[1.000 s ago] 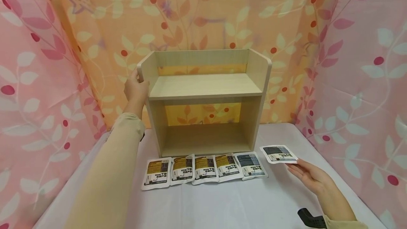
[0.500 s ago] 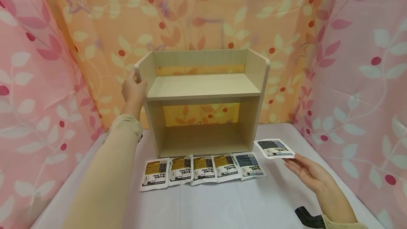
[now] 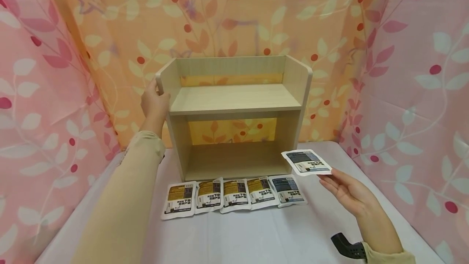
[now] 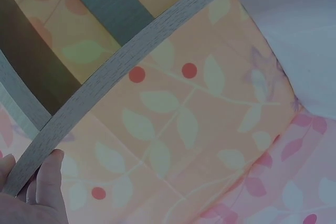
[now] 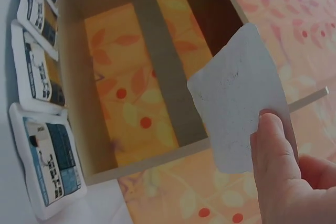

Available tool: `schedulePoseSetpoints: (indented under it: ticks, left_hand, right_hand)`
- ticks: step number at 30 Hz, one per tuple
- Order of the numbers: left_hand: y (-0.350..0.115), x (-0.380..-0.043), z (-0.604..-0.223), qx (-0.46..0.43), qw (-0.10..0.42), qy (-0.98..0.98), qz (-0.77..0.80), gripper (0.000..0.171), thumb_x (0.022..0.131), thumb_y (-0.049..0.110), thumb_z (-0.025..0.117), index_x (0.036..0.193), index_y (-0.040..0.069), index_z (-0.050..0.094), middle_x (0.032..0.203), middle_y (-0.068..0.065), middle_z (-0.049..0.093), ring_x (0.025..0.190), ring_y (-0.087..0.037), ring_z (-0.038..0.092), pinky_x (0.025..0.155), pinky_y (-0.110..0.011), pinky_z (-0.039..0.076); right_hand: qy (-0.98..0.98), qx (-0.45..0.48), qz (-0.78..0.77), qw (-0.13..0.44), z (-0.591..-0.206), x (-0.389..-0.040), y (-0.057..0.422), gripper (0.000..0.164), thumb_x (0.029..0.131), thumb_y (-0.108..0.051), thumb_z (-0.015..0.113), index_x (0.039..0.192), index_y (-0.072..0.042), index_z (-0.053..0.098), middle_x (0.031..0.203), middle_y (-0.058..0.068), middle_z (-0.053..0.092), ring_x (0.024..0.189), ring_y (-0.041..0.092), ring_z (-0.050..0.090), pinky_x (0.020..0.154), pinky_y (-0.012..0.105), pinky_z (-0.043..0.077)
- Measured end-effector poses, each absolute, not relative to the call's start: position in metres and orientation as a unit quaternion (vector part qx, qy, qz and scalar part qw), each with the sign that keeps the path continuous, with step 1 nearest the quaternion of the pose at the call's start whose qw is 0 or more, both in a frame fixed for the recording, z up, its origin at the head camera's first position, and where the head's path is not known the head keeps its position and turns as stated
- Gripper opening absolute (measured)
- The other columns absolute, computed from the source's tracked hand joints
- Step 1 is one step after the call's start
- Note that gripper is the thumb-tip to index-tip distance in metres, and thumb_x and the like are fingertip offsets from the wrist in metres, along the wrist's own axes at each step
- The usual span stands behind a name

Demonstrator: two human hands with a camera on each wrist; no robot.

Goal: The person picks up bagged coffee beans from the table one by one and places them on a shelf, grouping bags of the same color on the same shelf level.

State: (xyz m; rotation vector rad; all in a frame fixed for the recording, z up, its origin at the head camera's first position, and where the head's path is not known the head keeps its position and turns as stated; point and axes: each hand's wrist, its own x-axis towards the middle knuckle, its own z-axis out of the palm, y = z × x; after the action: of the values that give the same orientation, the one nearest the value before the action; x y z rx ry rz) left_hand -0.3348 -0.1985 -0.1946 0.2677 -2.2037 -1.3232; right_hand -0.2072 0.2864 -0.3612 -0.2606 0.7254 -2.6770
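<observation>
My left hand [image 3: 154, 102] grips the upper left side panel of a pale wooden two-tier shelf [image 3: 234, 111]; the left wrist view shows fingers [image 4: 50, 182] and thumb on either side of the panel's edge. My right hand [image 3: 351, 192] pinches a flat white-edged packet [image 3: 307, 162] by its near right corner, in the air in front of the shelf's lower right. Its dark printed label faces up. The right wrist view shows the packet's plain white back [image 5: 236, 103]. Another dark-blue labelled packet [image 3: 287, 190] lies below it on the table, at the right end of a row.
Several packets with yellow-brown labels [image 3: 179, 201] continue the row leftward along the shelf's front on the white-covered table [image 3: 234, 239]. Patterned cloth [image 3: 234, 11] hangs behind the shelf and at both sides. A black wrist mount [image 3: 346, 245] sits at my right cuff.
My right hand has carried the packet left and upward, closer to the shelf's lower right side. The left hand keeps its grip on the panel. The row of packets stays put.
</observation>
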Motion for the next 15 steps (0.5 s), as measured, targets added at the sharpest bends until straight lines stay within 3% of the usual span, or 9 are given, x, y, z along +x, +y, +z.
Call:
schedulePoseSetpoints:
  ticks: [15]
  left_hand:
    - [-0.199, -0.335, -0.196, 0.099, 0.281, -0.824, -0.482, 0.061, 0.093, 0.007, 0.054, 0.15, 0.026, 0.04, 0.137, -0.012, 0.055, 0.125, -0.03, 0.052, 0.104, -0.045, 0.038]
  right_hand:
    - [0.286, -0.144, -0.935, 0.152, -0.333, -0.203, 0.265, 0.034, 0.104, 0.001, 0.032, 0.11, 0.01, 0.064, 0.113, 0.023, 0.065, 0.105, 0.033, 0.065, 0.091, 0.041, 0.05]
